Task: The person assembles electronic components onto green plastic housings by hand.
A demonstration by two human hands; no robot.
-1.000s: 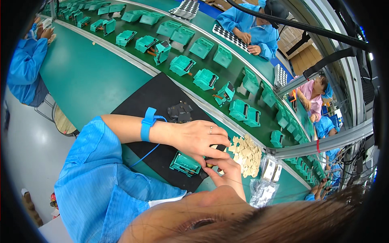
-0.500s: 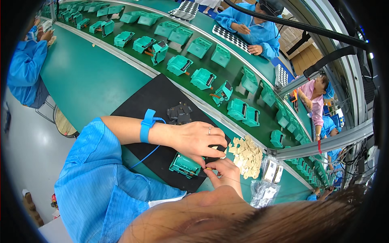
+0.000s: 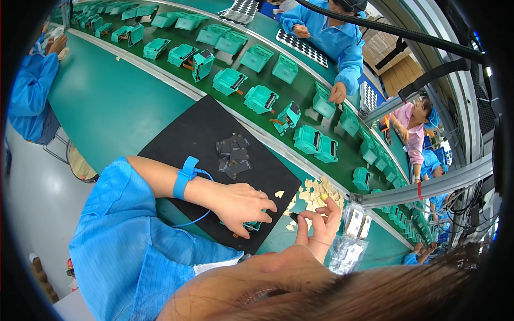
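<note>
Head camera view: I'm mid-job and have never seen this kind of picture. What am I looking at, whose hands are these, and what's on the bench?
This is one wide fisheye picture from a camera worn on a person's head, looking down, so straight edges bend near the rim. There is no machine, only bare hands.

The left hand, with a blue wrist strap and cord, covers a small green plastic housing on a black mat. The right hand pinches a small dark part, too small to identify, beside a pile of pale beige chips.

Dark grey flat pieces lie on the mat. Clear bags sit by the right hand. Behind runs a green conveyor carrying many green housings. Other workers in blue coats sit around it.
</note>
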